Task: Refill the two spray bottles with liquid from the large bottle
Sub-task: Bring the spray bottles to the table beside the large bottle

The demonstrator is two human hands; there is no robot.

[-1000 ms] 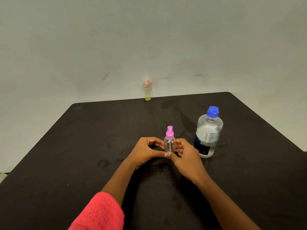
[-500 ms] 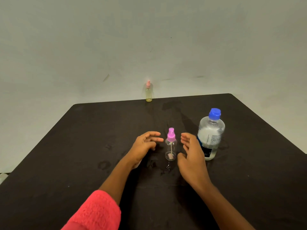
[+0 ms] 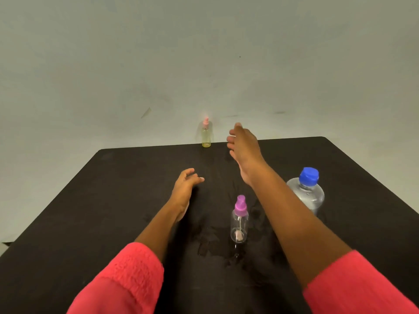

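Here the nearer spray bottle (image 3: 239,220) stands upright on the table (image 3: 113,200), a small clear cylinder with a purple pump top and a thin dip tube running down to its base; it looks close to empty. Around its foot and just in front of it the dark, matte tabletop carries wet smears. Well behind this bottle, at the table's far edge against the plain pale wall (image 3: 204,53), stands the second spray bottle (image 3: 206,135), pink-topped and yellowish; whether that tint is liquid or plastic cannot be told. To the right of the purple-topped bottle and a little behind it is the large bottle (image 3: 306,193), clear with its blue cap (image 3: 308,176) on, its lower part hidden by the right forearm. The left hand (image 3: 184,184) hovers behind and left of the near bottle, fingers loosely curled, holding nothing. The right hand (image 3: 243,147) is stretched far beyond it, near the yellowish bottle, fingers extended and empty. Both arms wear red sleeves (image 3: 127,282).
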